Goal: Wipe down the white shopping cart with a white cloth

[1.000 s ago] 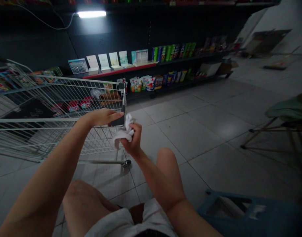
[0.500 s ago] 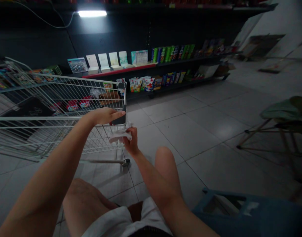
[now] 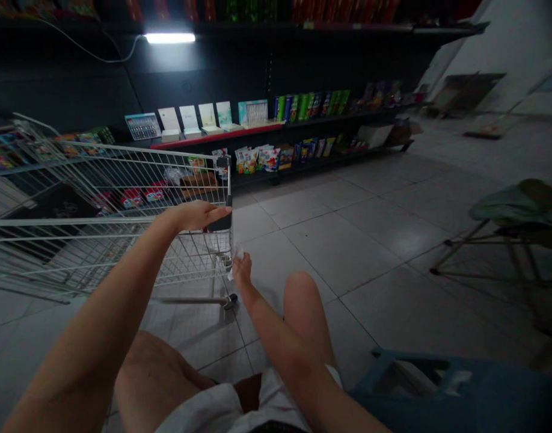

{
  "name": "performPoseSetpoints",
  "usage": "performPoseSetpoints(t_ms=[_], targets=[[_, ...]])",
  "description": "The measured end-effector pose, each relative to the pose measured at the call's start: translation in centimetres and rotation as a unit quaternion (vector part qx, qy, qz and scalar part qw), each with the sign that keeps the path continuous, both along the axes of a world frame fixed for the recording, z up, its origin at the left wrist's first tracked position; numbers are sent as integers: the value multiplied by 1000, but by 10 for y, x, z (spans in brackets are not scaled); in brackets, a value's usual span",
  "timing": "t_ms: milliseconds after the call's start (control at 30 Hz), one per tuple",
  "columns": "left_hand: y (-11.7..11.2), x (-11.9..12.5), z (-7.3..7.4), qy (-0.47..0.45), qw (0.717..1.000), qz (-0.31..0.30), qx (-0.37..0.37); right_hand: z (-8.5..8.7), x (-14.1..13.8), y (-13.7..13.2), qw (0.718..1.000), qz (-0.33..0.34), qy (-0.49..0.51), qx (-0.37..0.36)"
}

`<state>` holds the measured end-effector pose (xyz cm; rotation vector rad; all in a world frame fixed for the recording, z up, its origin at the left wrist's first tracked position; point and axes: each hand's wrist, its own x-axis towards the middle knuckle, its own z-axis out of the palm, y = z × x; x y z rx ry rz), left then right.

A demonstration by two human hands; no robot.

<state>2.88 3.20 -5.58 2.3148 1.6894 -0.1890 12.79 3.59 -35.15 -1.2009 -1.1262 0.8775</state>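
Observation:
A wire shopping cart point(image 3: 186, 255) stands in front of me, to the left. My left hand point(image 3: 193, 215) lies over the dark corner piece at its handle end and steadies it, with one finger stretched along the top and the others partly hidden. Lower down, my right hand point(image 3: 242, 269) is closed on a crumpled white wipe point(image 3: 231, 274), thin and paper-like. It is beside the cart's rear wires, close to the upright post. Whether the wipe touches the metal I cannot tell.
Dark store shelves point(image 3: 199, 72) run across the back with boxes, tall cans point(image 3: 305, 107) and snack bags point(image 3: 258, 159), under a lit lamp point(image 3: 170, 38). A blue plastic stool point(image 3: 438, 385) stands at lower right, a folding chair point(image 3: 515, 210) further right. A black board point(image 3: 46, 210) shows behind the cart's wires.
My right hand has moved down from the handle corner to the rear post, and the wipe, spread out before, is now bunched up. My left hand keeps its place on the cart.

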Motion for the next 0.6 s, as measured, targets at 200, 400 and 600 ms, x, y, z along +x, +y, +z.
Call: performPoseSetpoints(t_ms=[200, 400, 600], targets=[[-1, -8, -5, 35, 998, -51, 1, 57, 38, -20, 992, -18, 116, 46], [-4, -7, -7, 112, 988, -83, 62, 169, 24, 52, 965, 93, 10, 246], [-9, -2, -3, 124, 987, -70, 74, 208, 24, 125, 949, 225, -92, 199]])
